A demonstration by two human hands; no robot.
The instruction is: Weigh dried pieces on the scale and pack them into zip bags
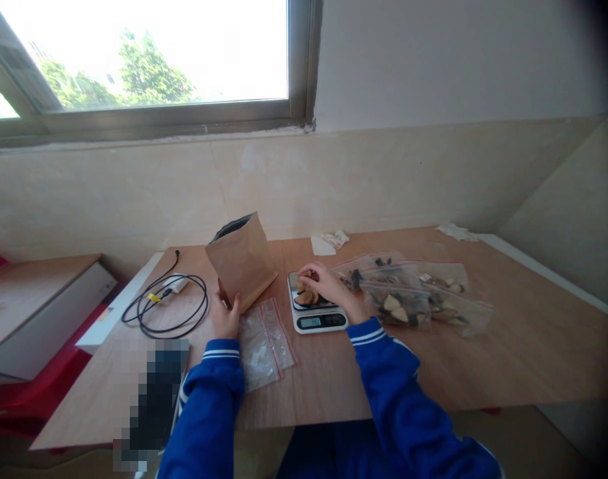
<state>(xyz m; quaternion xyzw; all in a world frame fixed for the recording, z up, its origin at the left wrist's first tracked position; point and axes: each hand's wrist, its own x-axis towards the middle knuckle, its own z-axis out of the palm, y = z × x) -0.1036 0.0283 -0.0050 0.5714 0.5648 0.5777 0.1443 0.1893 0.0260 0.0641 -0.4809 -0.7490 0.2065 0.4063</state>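
My left hand [226, 315] is closed on the lower left side of a brown kraft paper bag [245, 263], which stands tilted with its dark-lined mouth open. My right hand [328, 282] reaches over a small white digital scale [322, 322], its fingers pinched on a dried brown slice. Other dried brown slices [306, 297] rest on the scale's plate, partly covered by the fingers. The scale's display is lit, but its digits are too small to read surely. Clear zip bags [264, 346] with red seal lines lie flat between my left forearm and the scale.
Right of the scale lie several clear zip bags [396, 311] holding dried pale and dark pieces. A coiled black cable [143, 327] with a white adapter [177, 283] is at left, above a blurred-out dark device [159, 392]. Crumpled tissue [336, 239] lies by the wall.
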